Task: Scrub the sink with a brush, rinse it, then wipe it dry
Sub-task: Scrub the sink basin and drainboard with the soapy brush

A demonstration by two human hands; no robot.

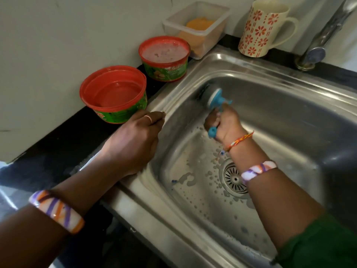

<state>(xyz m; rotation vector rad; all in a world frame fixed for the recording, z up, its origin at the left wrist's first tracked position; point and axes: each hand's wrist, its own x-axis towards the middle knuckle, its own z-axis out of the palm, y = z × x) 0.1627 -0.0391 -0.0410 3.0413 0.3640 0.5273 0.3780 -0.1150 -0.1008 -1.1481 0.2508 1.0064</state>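
Nearest, the left hand (135,140) rests on the left rim of the steel sink (289,113), its fingers loosely curled over the edge and holding nothing, a bracing grip rather than a working one. A little farther in, the right hand (225,123) has its grip closed tight around the blue handle of the brush (214,97), whose round head is pressed against the far-left corner of the basin wall; the handle's end pokes out below the fist. On the basin floor soapy droplets and foam lie around the drain strainer (233,178), so I judge scrubbing is under way, with rinsing and drying not yet done. The brush looks light and stiff, plastic, and with suds about its handle is likely slippery; a full-fist hold mid-handle, as here, seems the safest place to take it, giving pressure on the head without twisting. Beyond the rim, on the dark table (48,151), stand an empty red tub (114,93), a second red tub (164,57) with pinkish contents, a clear box (197,26), and a flowered mug (264,28). The tap (318,45) rises at the far right.
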